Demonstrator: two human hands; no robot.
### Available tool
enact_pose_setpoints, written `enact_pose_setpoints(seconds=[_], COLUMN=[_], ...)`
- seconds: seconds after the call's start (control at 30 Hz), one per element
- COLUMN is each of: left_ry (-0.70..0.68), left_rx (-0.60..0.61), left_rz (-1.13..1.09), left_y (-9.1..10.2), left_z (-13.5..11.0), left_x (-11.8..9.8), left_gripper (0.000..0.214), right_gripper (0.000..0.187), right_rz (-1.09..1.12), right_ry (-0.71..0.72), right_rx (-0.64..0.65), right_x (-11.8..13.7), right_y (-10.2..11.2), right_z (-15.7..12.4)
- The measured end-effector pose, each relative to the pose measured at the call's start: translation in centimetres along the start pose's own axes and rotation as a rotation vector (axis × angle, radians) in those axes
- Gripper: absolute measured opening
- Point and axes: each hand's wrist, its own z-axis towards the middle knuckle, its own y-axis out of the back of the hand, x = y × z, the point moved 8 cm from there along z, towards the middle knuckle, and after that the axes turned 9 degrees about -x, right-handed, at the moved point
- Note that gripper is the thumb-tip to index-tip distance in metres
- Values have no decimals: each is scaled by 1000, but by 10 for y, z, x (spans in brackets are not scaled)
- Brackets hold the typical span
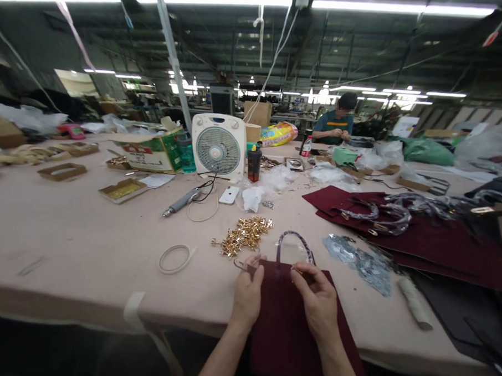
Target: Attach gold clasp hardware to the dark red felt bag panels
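A dark maroon bag panel [282,331] hangs over the table's front edge, its plastic-wrapped handle [295,236] arching up from the top. My left hand [248,290] grips the panel's upper left corner, thumb in front; a gold-coloured metal piece [239,264] shows by its fingertips. My right hand [318,296] is closed in a pinch near the handle's right base, and what lies between its fingertips is too small to make out. Just beyond my hands lies a heap of gold metal fittings [247,235]. Thin grey metal plates [362,263] are piled to the right.
A roll of tape [175,259] lies at left. Farther back are an electric screwdriver [183,202], a phone [229,195] and a box fan [219,148]. Stacked maroon panels [437,252] with wrapped handles cover the right side. Across the table sits another person [335,123].
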Motion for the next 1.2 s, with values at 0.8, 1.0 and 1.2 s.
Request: enact_pose_setpoints(seconds=[0.8,1.0,1.2], left_ry=[25,-89,-112], left_rx=[-75,-101,-109], left_rz=[-16,136,181], left_y=[11,10,9], left_z=[-5,-12,-15], left_x=[-2,-15,-20], left_gripper=[41,41,39], right_gripper=[29,26,27], right_rz=[-374,-338,-373], right_ry=[214,238,268], right_rx=[289,381,372], right_x=[9,9,13], right_y=[-24,-27,-30], right_z=[-34,-34,-36])
